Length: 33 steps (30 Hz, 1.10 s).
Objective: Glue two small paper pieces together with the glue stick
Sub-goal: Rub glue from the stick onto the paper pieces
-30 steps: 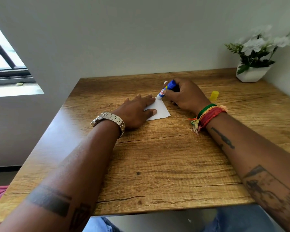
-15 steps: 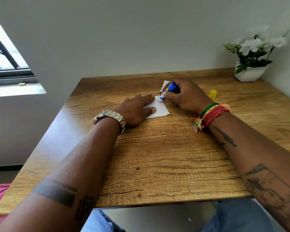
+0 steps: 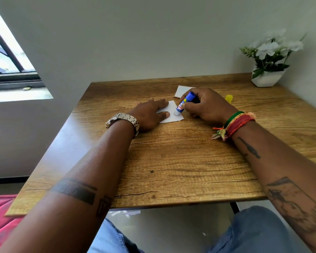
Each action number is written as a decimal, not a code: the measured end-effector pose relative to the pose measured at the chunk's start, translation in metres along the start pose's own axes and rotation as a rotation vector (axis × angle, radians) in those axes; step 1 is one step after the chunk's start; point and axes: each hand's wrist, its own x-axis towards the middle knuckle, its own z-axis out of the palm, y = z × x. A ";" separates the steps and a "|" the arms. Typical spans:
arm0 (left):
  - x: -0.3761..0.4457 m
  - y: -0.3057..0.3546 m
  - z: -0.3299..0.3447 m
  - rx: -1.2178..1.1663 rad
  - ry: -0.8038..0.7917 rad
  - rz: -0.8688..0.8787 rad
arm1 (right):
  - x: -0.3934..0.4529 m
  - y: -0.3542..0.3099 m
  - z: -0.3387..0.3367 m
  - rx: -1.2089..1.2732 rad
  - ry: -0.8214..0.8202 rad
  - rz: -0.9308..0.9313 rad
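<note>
A small white paper piece [image 3: 171, 116] lies flat on the wooden table [image 3: 171, 161]. My left hand [image 3: 150, 114] rests flat on its left part, fingers spread, pinning it down. My right hand [image 3: 204, 105] grips a blue glue stick [image 3: 184, 104], tilted, with its white tip touching the paper near its right edge. A second white paper piece [image 3: 181, 90] lies just behind my right hand, partly hidden by it. The yellow cap [image 3: 228, 98] lies on the table to the right of that hand.
A white pot with white flowers [image 3: 268, 70] stands in the table's far right corner against the wall. A window [image 3: 7, 57] is at the left. My knees in jeans show below the near table edge.
The glue stick's tip has slid from the paper's far corner toward its near right part. My left hand has stayed on the paper. More of the second paper shows behind my right hand.
</note>
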 end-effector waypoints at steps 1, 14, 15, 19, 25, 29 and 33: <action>0.000 0.000 0.000 -0.001 0.000 -0.005 | -0.002 0.000 0.000 0.003 -0.003 0.000; 0.003 -0.004 -0.004 -0.129 0.057 -0.049 | -0.005 -0.004 0.009 -0.009 -0.053 -0.067; 0.003 -0.004 -0.005 -0.126 0.062 -0.045 | -0.005 -0.004 0.010 -0.013 -0.053 -0.073; 0.005 -0.006 -0.006 -0.121 0.086 -0.029 | -0.004 -0.006 0.015 -0.015 -0.054 -0.102; 0.006 -0.007 -0.007 -0.122 0.093 -0.018 | -0.002 -0.009 0.023 0.017 -0.072 -0.129; 0.005 -0.007 -0.008 -0.139 0.089 -0.009 | -0.001 -0.012 0.029 0.008 -0.086 -0.159; 0.004 -0.007 -0.008 -0.157 0.087 0.001 | -0.001 -0.013 0.031 0.013 -0.086 -0.180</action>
